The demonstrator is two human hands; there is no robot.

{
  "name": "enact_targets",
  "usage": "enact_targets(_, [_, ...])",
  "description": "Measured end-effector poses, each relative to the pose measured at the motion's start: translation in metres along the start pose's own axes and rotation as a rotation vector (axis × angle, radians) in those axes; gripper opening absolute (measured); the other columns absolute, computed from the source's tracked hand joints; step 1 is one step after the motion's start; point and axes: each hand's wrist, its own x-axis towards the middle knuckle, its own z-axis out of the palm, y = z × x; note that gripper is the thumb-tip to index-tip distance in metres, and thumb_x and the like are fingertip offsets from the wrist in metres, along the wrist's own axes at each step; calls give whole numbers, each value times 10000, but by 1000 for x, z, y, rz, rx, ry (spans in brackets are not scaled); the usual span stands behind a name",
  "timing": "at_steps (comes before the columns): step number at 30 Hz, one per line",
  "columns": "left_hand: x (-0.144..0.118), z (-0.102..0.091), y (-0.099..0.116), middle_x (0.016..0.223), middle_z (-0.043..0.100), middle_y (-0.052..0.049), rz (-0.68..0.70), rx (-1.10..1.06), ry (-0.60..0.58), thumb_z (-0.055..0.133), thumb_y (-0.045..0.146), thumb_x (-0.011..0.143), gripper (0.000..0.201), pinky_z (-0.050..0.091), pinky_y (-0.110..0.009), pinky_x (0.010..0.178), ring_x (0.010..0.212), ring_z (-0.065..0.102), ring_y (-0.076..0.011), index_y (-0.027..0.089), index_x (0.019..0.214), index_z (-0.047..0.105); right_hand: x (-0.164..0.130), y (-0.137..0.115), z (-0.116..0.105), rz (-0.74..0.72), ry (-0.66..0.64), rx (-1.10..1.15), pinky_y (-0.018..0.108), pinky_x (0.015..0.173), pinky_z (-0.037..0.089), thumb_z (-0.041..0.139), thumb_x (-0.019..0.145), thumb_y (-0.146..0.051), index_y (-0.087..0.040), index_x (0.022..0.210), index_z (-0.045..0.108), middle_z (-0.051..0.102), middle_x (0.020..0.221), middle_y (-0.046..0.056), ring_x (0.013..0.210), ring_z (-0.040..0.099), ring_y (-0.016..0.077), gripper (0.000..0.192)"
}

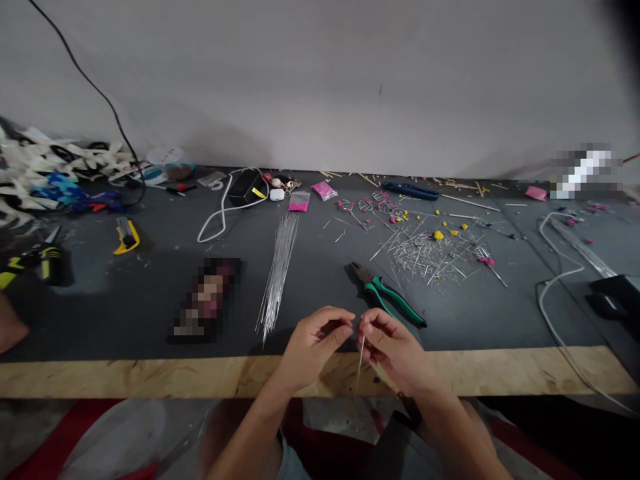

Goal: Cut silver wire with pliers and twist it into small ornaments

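Observation:
Just above the table's front edge, my right hand (387, 343) pinches a thin, pale wire (360, 363) between thumb and fingers; the wire hangs down past the edge. Close beside it on the left, my left hand (317, 340) is curled, its thumb and index fingertips slightly apart, with nothing visible between them. Pliers with green handles (395, 300) lie right behind my right hand. Further left is a bundle of straight silvery wires (279, 273). Beyond the pliers spreads a heap of short cut wire pieces (430, 257).
Small wire shapes with pink bits (387, 205), pink packets (325, 191) and a dark blue tool (411, 191) lie toward the wall. On the left are a yellow cutter (127, 235), a blurred-out dark object (205, 300) and another person's arm (10, 323). A white cable (543, 300) runs down the right.

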Motion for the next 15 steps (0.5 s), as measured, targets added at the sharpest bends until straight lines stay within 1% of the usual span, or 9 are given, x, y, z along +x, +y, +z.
enact_targets(3, [1, 0, 5, 1107, 623, -39, 79, 91, -186, 534, 209, 851, 268, 421, -302, 916, 1022, 563, -177, 260, 1092, 641, 1, -5, -2, -38, 46, 132, 183, 466, 392, 681, 764, -361, -195, 774, 539, 566, 664, -32, 534, 526, 79, 218])
enact_targets(4, [1, 1, 6, 1146, 608, -36, 104, 109, -229, 542, 207, 848, 308, 402, -312, 948, 1059, 546, -182, 280, 1137, 620, 1, -6, -2, -56, 57, 155, 184, 474, 416, 688, 758, -349, -193, 772, 539, 570, 663, -30, 542, 542, 83, 216])
enact_targets(5, [1, 2, 7, 1160, 598, -36, 124, 117, -243, 559, 216, 841, 340, 391, -317, 963, 1074, 535, -187, 289, 1170, 600, 2, -7, -2, -68, 69, 170, 187, 488, 439, 694, 754, -339, -193, 775, 540, 576, 661, -29, 555, 558, 88, 213])
enact_targets(7, [0, 6, 7, 1117, 599, -43, 155, 114, -203, 606, 259, 814, 356, 409, -305, 940, 1039, 545, -191, 275, 1170, 605, 3, -6, -2, -78, 100, 188, 192, 524, 476, 704, 746, -321, -199, 785, 539, 596, 670, -29, 585, 587, 95, 210])
enact_targets(9, [0, 9, 4, 1053, 600, -47, 172, 98, -132, 614, 288, 808, 304, 439, -281, 890, 980, 562, -181, 253, 1109, 648, 4, -4, -1, -78, 132, 208, 194, 569, 500, 723, 727, -301, -202, 781, 539, 616, 695, -35, 607, 603, 90, 215])
enact_targets(12, [1, 12, 0, 1027, 606, -58, 170, 78, -53, 544, 304, 857, 228, 464, -264, 839, 947, 577, -165, 239, 1017, 693, 5, -1, 1, -80, 150, 223, 211, 616, 525, 740, 707, -290, -191, 740, 542, 632, 718, -36, 605, 612, 83, 224])
enact_targets(15, [3, 11, -1, 1019, 635, -75, 155, 42, 15, 511, 319, 877, 238, 462, -290, 868, 986, 580, -180, 209, 959, 705, 6, 1, 2, -80, 131, 194, 245, 628, 539, 728, 718, -298, -184, 736, 545, 651, 718, -17, 649, 637, 111, 216])
